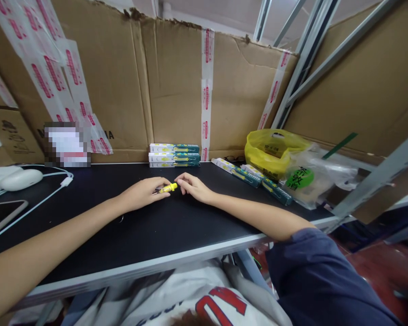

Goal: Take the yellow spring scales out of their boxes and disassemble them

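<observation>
My left hand (144, 194) rests low over the black tabletop, fingers closed around a small pen-like tool with a yellow body and yellow end piece (171, 187). That yellow end points right, out from between my thumb and fingers; the rest is partly covered by the hand. Just beside it, my right hand (195, 186) has its fingers curled, with the fingertips close to the yellow end. Whether they touch it or pinch something small, I cannot tell. A thin, shiny curved piece (121, 218) shows beneath my left wrist.
Slim white-and-green boxes (174, 156) are stacked at the back; more boxes (238, 172) lie at the right. Beyond them sit a yellow plastic bag (275, 151) and a clear bag (309, 181). White cables (66, 181) and a phone (7, 215) lie left. Cardboard (177, 90) walls the back.
</observation>
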